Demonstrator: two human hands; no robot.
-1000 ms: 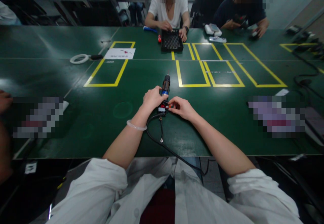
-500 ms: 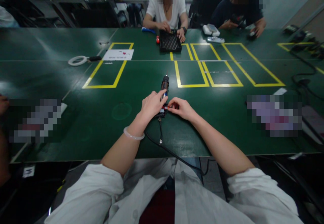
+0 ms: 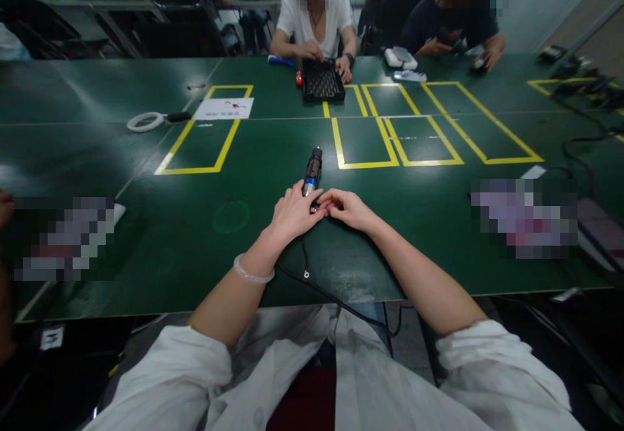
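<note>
A black and blue cylindrical tool (image 3: 311,169) lies on the green table (image 3: 205,236), pointing away from me. Its black cable (image 3: 312,285) runs back over the near edge. My left hand (image 3: 292,212) rests over the tool's near end with fingers curled on it. My right hand (image 3: 347,208) pinches a small part at that same end, fingertips meeting those of the left hand. What sits between the fingertips is too small to make out.
Yellow taped rectangles (image 3: 197,138) mark the table. A black tray (image 3: 322,82) lies before a person seated opposite. A white ring with a black handle (image 3: 146,121) and a white sheet (image 3: 224,108) lie at the far left. Another person's hand (image 3: 4,205) shows at the left edge.
My left hand slid down from the tool's barrel to its near end, baring the blue barrel. The red-tipped end is now covered by my fingers. My view dipped slightly.
</note>
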